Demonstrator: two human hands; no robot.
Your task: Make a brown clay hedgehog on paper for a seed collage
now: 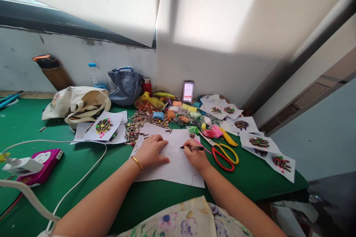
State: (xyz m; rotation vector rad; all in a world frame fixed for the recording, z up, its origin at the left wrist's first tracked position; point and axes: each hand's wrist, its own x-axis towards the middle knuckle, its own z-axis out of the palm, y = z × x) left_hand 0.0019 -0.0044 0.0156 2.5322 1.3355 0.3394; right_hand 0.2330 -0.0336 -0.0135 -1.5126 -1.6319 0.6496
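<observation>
My right hand [195,154] is closed around a black pen [196,148], its tip at a faint line drawing [174,149] on white paper [178,168]. Flat on the left part of that sheet rests my left hand [152,150], fingers apart and holding nothing; a gold bracelet circles its wrist. Several sheets seem to lie under both hands. Striped sunflower seeds [144,119] are heaped just beyond the paper, a few of them on its top edge. Scissors [222,152] with red and yellow handles lie right of my right hand.
Packets of coloured clay [191,109] and a propped phone [188,91] stand behind the paper. Seed-decorated sheets lie left [104,126] and right [258,141]. Cloth bags [125,87], a bottle [96,76], and a magenta power strip [41,166] with a white cable occupy the left side.
</observation>
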